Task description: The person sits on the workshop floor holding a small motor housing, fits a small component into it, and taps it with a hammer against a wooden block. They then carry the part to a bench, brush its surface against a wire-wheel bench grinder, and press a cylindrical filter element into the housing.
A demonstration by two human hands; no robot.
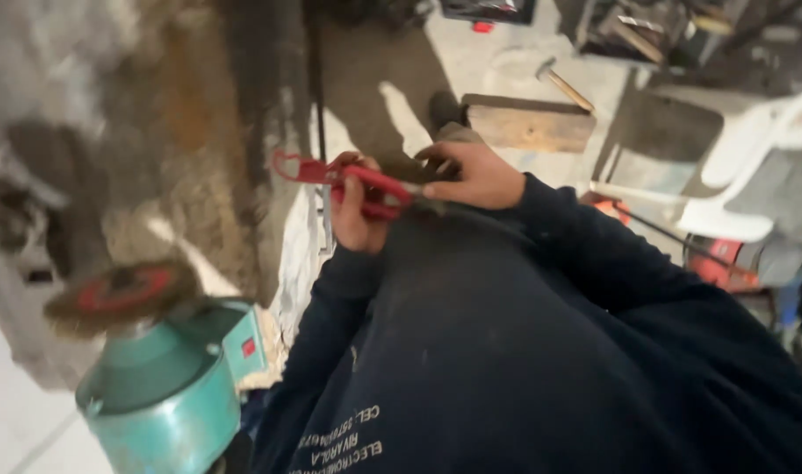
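Head view: the camera looks down the front of a dark sweatshirt point(524, 351) to both hands, held close together in front of the chest. The left hand point(355, 206) wraps around a red hand tool point(348, 180), its fingers point(346, 180) closed tight on the tool's middle. The tool's slim red end sticks out to the left, past the knuckles, over the edge of a grimy, rust-stained counter point(181, 132). The right hand point(471, 174) comes in from the other side; its fingers pinch together on the tool's near end, thumb against forefinger, though motion blur hides exactly what part they grip.

Low on the left stands a teal bench grinder point(168, 386) with a wire wheel point(120, 297) on a red hub, well apart from the hands. Beyond the hands, on the concrete floor, lie a wooden block point(531, 123) and a hammer point(563, 83); a white plastic chair point(726, 167) stands to the right.

For the work in hand, it seems wise to keep the left grip firm and steady while the right hand does the fine adjusting, with both sleeves held away from the wire wheel.
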